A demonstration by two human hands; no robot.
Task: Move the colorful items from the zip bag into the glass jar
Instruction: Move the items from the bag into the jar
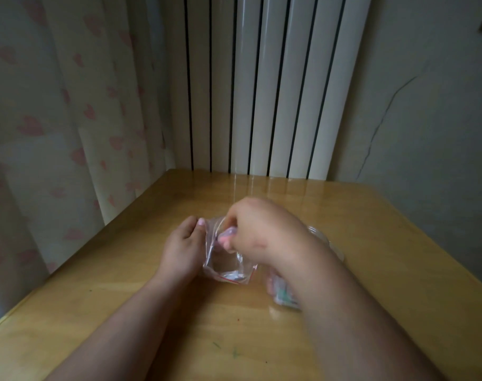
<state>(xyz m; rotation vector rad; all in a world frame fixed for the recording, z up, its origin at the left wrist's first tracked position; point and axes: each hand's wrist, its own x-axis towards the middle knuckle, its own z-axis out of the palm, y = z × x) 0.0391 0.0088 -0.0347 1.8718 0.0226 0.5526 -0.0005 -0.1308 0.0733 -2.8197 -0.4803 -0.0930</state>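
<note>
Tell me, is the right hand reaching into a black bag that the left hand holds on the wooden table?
Not quite. The zip bag is clear, not black. The head view shows the right hand reaching into it while the left hand holds its edge on the wooden table.

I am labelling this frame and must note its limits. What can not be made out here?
Head view only:
- glass jar: mostly hidden behind the right forearm; upright or tilted, cannot tell; its contents are a blurred patch of colour.
- colorful items in the right hand's grip: blurred and partly covered by fingers; number and shape unclear.
- zip bag: creased plastic and glare hide what remains inside.
</note>
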